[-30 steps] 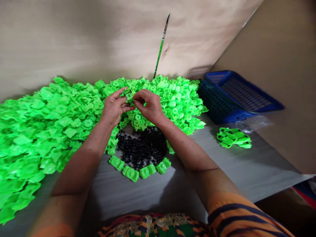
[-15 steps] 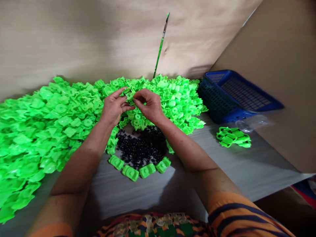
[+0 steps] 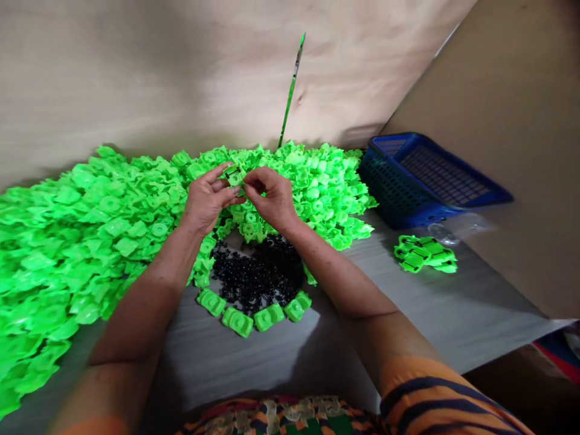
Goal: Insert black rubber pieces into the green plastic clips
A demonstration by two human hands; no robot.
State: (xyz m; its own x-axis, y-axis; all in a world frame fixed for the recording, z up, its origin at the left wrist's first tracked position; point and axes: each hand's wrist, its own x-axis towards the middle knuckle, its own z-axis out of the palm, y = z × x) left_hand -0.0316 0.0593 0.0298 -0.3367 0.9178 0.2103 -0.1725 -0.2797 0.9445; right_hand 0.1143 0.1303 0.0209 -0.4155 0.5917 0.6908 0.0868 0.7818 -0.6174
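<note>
Grey table (image 3: 435, 326), w/ a big green heap (image 3: 104, 223) across back & L side. Blue basket (image 3: 385, 190) at far R, just beside heap. Black pile (image 3: 258, 275) of small bits in the middle, nearer the person, w/ green cars (image 3: 238, 322) set round its near edge.

L hand (image 3: 203, 202) & R hand (image 3: 275, 199) up close tog., above black pile, in front of heap. L has the shell (image 3: 235, 177) gripped btwn thumb & fingers; R thumb & index pinched at its R side, can't tell what's btwn them.

Shell: prob. v. light, thin plastic, stiffish w/ a bit of flex; glossy, so prob. slick. Best held by outer sides, as L does, leaving the face w/ the rod clear; hard squeeze might bow it. Rod (image 3: 232, 173), black, lies across shell's upper end: looks slim, prob. stiff but snappable; take by ends, fingertips only.
</note>
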